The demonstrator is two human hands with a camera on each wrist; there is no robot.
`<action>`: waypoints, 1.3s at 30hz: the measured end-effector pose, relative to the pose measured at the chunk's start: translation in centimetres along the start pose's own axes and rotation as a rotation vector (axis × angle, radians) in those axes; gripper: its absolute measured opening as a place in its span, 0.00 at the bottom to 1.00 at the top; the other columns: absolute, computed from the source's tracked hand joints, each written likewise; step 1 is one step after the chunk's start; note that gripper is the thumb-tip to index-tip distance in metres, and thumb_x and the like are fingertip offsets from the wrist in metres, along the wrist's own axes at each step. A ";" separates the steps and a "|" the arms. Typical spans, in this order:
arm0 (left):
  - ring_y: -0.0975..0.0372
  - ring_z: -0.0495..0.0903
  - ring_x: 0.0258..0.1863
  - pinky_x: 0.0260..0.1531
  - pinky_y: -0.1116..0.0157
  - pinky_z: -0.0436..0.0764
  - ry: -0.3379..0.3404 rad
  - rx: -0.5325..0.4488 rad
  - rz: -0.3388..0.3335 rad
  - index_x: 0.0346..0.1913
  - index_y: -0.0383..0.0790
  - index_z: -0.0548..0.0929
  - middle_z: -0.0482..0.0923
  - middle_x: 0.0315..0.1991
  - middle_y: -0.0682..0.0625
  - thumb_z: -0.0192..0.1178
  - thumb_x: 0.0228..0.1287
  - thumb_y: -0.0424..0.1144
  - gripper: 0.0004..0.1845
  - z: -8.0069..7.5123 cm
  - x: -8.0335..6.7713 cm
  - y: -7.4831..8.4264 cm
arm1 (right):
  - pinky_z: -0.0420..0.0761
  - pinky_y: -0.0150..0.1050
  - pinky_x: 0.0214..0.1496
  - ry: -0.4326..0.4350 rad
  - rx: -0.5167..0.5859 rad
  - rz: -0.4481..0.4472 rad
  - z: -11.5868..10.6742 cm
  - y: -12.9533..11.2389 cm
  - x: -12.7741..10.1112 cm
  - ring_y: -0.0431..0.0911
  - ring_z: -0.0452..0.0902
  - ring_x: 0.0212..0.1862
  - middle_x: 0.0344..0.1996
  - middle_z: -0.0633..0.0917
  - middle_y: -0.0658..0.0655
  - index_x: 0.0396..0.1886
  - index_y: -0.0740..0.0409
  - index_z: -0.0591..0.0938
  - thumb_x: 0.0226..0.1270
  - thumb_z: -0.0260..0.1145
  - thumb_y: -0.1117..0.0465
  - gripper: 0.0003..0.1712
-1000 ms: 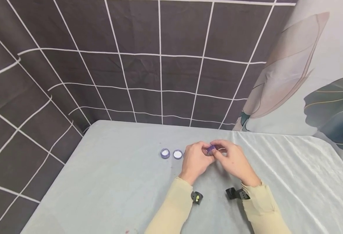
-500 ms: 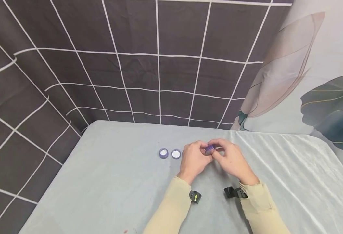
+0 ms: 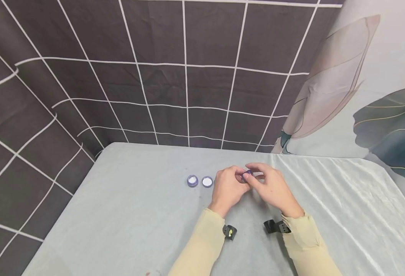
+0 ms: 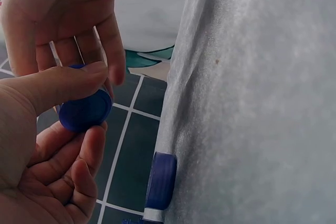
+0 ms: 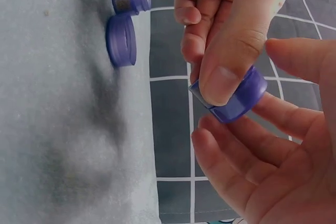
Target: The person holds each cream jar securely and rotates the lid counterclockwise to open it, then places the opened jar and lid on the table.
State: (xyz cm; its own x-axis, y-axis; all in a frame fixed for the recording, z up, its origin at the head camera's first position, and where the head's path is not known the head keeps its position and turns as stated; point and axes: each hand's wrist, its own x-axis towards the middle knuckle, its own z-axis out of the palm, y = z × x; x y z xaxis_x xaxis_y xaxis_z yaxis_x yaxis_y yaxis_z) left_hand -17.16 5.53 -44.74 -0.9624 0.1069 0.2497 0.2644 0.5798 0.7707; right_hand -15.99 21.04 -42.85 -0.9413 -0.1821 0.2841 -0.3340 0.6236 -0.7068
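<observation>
Over grey cloth table (image 3: 126, 214) I see left hand (image 3: 227, 188) and right hand (image 3: 273, 188) pinching 1 small purple plastic cap (image 3: 246, 175) aloft; I reckon loosened fingertips could drop it toward 2 purple caps (image 3: 200, 181).

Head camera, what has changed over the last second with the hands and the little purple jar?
Hardly anything: both hands, the left hand and right hand, keep pinching the purple jar between them above the table. The two open jars to the left stay put.
</observation>
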 end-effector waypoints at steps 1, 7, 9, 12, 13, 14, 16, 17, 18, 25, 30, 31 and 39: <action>0.73 0.76 0.26 0.30 0.73 0.75 -0.001 0.003 0.002 0.40 0.47 0.90 0.82 0.24 0.62 0.77 0.47 0.44 0.15 0.0 0.0 0.0 | 0.85 0.48 0.43 0.002 -0.002 0.007 0.0 0.0 0.0 0.53 0.88 0.41 0.45 0.87 0.63 0.55 0.67 0.82 0.70 0.67 0.57 0.20; 0.73 0.75 0.26 0.30 0.73 0.75 -0.001 0.002 0.005 0.40 0.47 0.89 0.80 0.25 0.63 0.77 0.48 0.44 0.14 0.0 -0.1 0.1 | 0.83 0.45 0.41 0.023 -0.046 0.055 0.0 0.0 0.1 0.50 0.87 0.38 0.40 0.88 0.59 0.54 0.65 0.83 0.70 0.67 0.54 0.21; 0.73 0.75 0.26 0.30 0.73 0.75 -0.001 -0.002 0.003 0.39 0.47 0.89 0.80 0.25 0.63 0.77 0.47 0.44 0.14 0.0 -0.1 0.1 | 0.83 0.46 0.41 0.030 -0.063 0.067 0.0 -0.1 0.1 0.50 0.87 0.38 0.39 0.88 0.59 0.53 0.65 0.83 0.70 0.67 0.53 0.21; 0.73 0.75 0.26 0.30 0.73 0.75 0.001 -0.007 0.001 0.39 0.48 0.89 0.80 0.25 0.63 0.77 0.47 0.44 0.14 0.1 0.0 0.1 | 0.83 0.48 0.41 0.037 -0.075 0.076 0.0 -0.1 0.1 0.50 0.87 0.38 0.39 0.88 0.59 0.52 0.65 0.84 0.69 0.67 0.51 0.22; 0.73 0.75 0.26 0.30 0.73 0.75 0.003 -0.006 0.001 0.39 0.48 0.89 0.80 0.25 0.63 0.77 0.47 0.44 0.14 0.1 0.0 0.0 | 0.83 0.47 0.41 0.039 -0.077 0.079 0.0 -0.1 0.1 0.49 0.87 0.37 0.39 0.88 0.58 0.52 0.65 0.84 0.69 0.67 0.51 0.22; 0.73 0.75 0.26 0.30 0.73 0.75 0.004 -0.005 0.001 0.39 0.48 0.89 0.80 0.25 0.64 0.78 0.46 0.44 0.14 0.1 0.0 0.0 | 0.83 0.47 0.41 0.040 -0.077 0.081 0.1 -0.1 0.1 0.49 0.86 0.37 0.39 0.88 0.58 0.51 0.65 0.84 0.69 0.67 0.51 0.22; 0.73 0.75 0.26 0.30 0.73 0.75 0.005 -0.004 0.000 0.38 0.48 0.89 0.80 0.25 0.64 0.78 0.46 0.45 0.14 0.1 0.0 0.0 | 0.83 0.45 0.40 0.042 -0.078 0.084 0.1 -0.1 0.1 0.48 0.86 0.37 0.38 0.88 0.57 0.51 0.65 0.84 0.69 0.67 0.51 0.23; 0.73 0.75 0.26 0.30 0.73 0.75 0.005 -0.003 -0.001 0.38 0.48 0.89 0.80 0.25 0.64 0.78 0.46 0.45 0.14 0.1 0.0 0.0 | 0.83 0.45 0.40 0.043 -0.079 0.085 0.1 -0.1 0.2 0.48 0.86 0.37 0.38 0.88 0.57 0.51 0.65 0.84 0.69 0.68 0.50 0.23; 0.73 0.75 0.26 0.30 0.73 0.75 0.006 -0.002 -0.001 0.38 0.48 0.89 0.80 0.25 0.64 0.78 0.46 0.45 0.14 0.2 0.0 0.0 | 0.82 0.44 0.40 0.044 -0.080 0.086 0.1 -0.1 0.2 0.48 0.86 0.37 0.37 0.88 0.57 0.51 0.65 0.84 0.69 0.68 0.50 0.23; 0.72 0.75 0.27 0.30 0.73 0.74 0.009 0.001 -0.007 0.38 0.48 0.89 0.79 0.25 0.64 0.78 0.45 0.43 0.15 0.2 0.0 0.2 | 0.81 0.40 0.37 0.046 -0.087 0.084 0.2 0.0 0.1 0.45 0.85 0.35 0.36 0.89 0.55 0.50 0.64 0.85 0.68 0.68 0.50 0.22; 0.72 0.75 0.27 0.30 0.73 0.74 0.016 0.000 0.005 0.38 0.48 0.89 0.80 0.25 0.63 0.78 0.46 0.44 0.14 0.1 0.0 0.2 | 0.81 0.40 0.38 0.045 -0.092 0.089 0.2 0.0 0.1 0.43 0.84 0.34 0.35 0.89 0.54 0.48 0.62 0.85 0.68 0.69 0.50 0.21; 0.72 0.75 0.27 0.30 0.73 0.74 0.017 -0.001 0.006 0.38 0.48 0.90 0.80 0.25 0.63 0.78 0.46 0.44 0.14 0.1 0.0 0.2 | 0.81 0.40 0.38 0.044 -0.095 0.090 0.2 0.0 0.0 0.43 0.83 0.34 0.34 0.89 0.54 0.48 0.62 0.86 0.68 0.69 0.49 0.21; 0.73 0.76 0.27 0.31 0.73 0.75 0.020 0.000 0.009 0.38 0.48 0.90 0.80 0.25 0.63 0.78 0.46 0.45 0.14 0.0 -0.1 0.1 | 0.81 0.42 0.39 0.035 -0.100 0.081 0.3 0.1 0.0 0.43 0.84 0.35 0.35 0.89 0.54 0.48 0.61 0.86 0.68 0.68 0.52 0.18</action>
State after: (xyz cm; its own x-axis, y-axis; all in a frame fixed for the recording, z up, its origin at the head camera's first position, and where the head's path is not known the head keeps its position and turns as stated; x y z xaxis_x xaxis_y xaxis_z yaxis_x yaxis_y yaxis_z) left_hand -17.07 5.64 -44.67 -0.9586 0.0961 0.2682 0.2730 0.5790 0.7683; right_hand -16.09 20.90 -43.13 -0.9623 -0.1023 0.2521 -0.2484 0.7086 -0.6605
